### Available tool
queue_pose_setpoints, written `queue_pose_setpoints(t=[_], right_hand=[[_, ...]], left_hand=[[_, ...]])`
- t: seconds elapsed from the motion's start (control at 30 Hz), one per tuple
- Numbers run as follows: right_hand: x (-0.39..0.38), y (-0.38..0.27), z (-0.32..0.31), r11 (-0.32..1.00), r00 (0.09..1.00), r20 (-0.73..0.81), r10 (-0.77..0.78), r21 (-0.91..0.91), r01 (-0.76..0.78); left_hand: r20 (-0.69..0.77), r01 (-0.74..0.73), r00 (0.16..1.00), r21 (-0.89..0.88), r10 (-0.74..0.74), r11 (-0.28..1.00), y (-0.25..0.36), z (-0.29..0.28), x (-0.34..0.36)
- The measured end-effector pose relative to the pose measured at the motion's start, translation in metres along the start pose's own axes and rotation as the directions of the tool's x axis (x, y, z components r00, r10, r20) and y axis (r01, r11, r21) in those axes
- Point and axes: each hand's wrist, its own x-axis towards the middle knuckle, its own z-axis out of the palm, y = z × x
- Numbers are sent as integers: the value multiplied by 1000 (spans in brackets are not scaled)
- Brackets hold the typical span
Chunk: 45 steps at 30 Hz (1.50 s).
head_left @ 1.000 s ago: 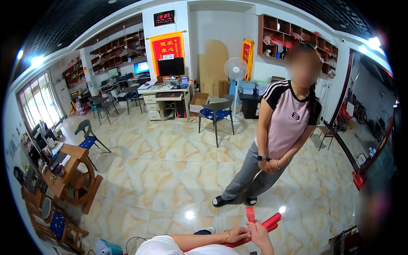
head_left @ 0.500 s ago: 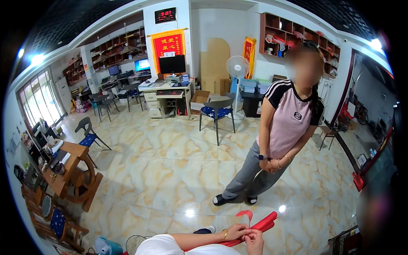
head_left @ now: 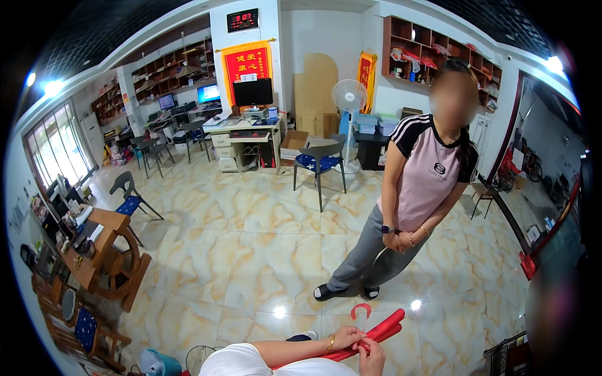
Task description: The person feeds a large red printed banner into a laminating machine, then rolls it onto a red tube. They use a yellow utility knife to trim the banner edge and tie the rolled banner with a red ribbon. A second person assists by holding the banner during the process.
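My left hand (head_left: 344,339), with a gold bangle at its wrist, and my right hand (head_left: 372,356) meet at the lower middle, fingertips pinched together. From between them rises a thin red strip (head_left: 361,308), curled over like a hook, with a pale, see-through lower part. Both hands seem to grip its lower end, though the fingers hide much of it. Long, shiny red rolls (head_left: 390,325) lie slantwise beneath my hands, their far ends pointing up and right. Their near ends disappear behind my left forearm and white clothing.
Facing me at the right, a person (head_left: 433,175) stands with hands clasped. A grey chair (head_left: 318,161) and a white fan (head_left: 350,97) are beyond. At the left are a wooden table (head_left: 103,235) and, lower down, a blue bucket (head_left: 164,363). Glossy marble-patterned tiles (head_left: 269,250) cover the floor.
The red strip has turned from a broad flap into a narrow hook and shifted slightly up. My hands have moved a little left, and the ends of the red rolls show more separately.
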Motion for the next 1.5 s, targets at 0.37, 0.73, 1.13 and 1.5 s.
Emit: queue_pose_setpoints(t=[0.37,0.73,1.13,1.5], right_hand=[[2,-2,8,982,989,121,-80,-162,99],[21,30,7,322,599,715,361,508,-799],[30,5,10,88,578,735,354,589,-803],[16,72,56,42,649,435,624,811,-584]], left_hand=[[-151,-44,987,14,46,999,-8,-2,-1],[-4,-362,923,328,384,873,-17,-28,-22],[58,-364,900,643,432,674,10,-34,-43],[-106,152,977,-249,-183,956,12,-53,-46]])
